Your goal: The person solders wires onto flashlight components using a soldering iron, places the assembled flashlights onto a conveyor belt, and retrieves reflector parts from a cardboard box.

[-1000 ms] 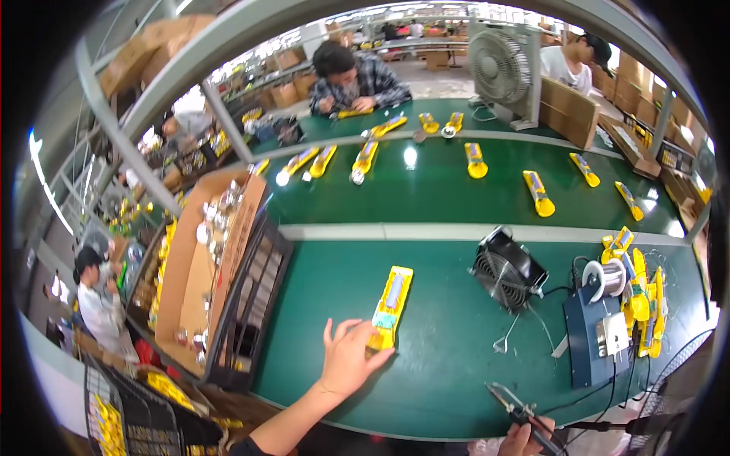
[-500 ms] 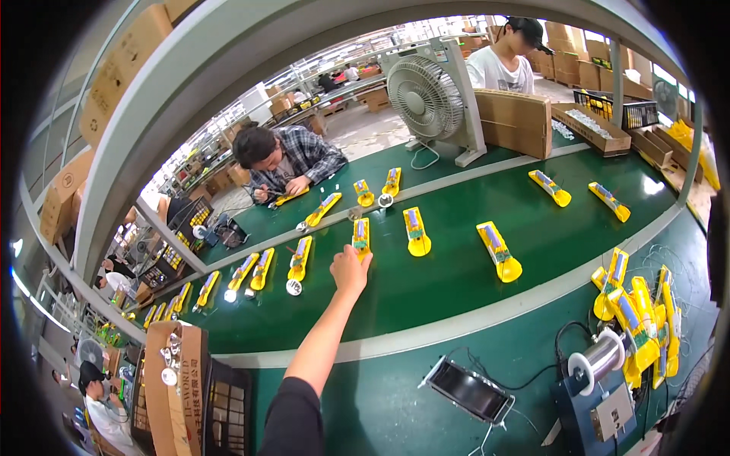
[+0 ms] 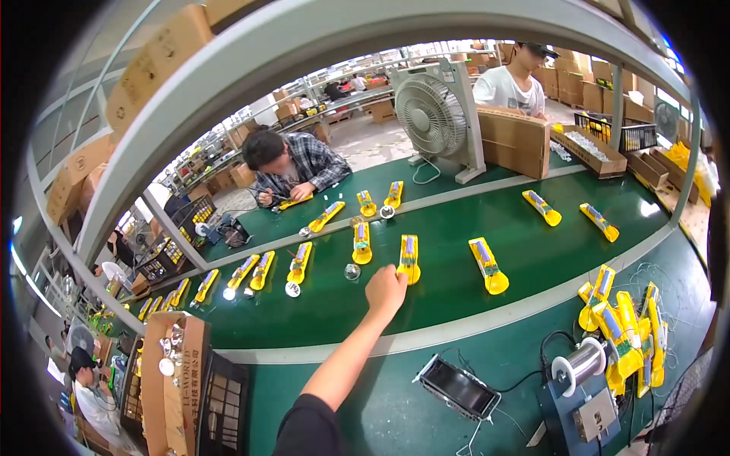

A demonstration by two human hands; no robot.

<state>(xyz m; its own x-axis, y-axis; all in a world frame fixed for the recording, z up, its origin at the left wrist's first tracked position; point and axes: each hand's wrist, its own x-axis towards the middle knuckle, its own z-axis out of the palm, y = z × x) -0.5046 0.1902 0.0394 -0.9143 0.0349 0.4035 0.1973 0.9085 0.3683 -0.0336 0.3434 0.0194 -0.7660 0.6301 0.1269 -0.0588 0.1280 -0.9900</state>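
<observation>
My left hand [image 3: 386,292] reaches over the green conveyor belt, its fingers closed on the near end of a yellow flashlight housing [image 3: 409,257]. That housing holds a purple battery and a green circuit board. Just left of my hand lies another yellow housing [image 3: 362,243], with a silver reflector cup [image 3: 352,271] near its wide end. To the right of my hand is a similar housing [image 3: 488,266]. My fingertips are partly hidden behind the hand. My right hand is out of view.
On the near bench lie a phone-like device [image 3: 458,386], a solder spool [image 3: 579,366] on a blue unit, and a pile of yellow housings [image 3: 625,327]. A carton of reflectors [image 3: 173,380] stands left. Across the belt are a fan [image 3: 431,118] and a person [image 3: 293,167] handling a housing.
My left hand has moved right, from one yellow housing to the neighbouring one. A reflector cup now shows beside the housing it left. The whole view has shifted slightly.
</observation>
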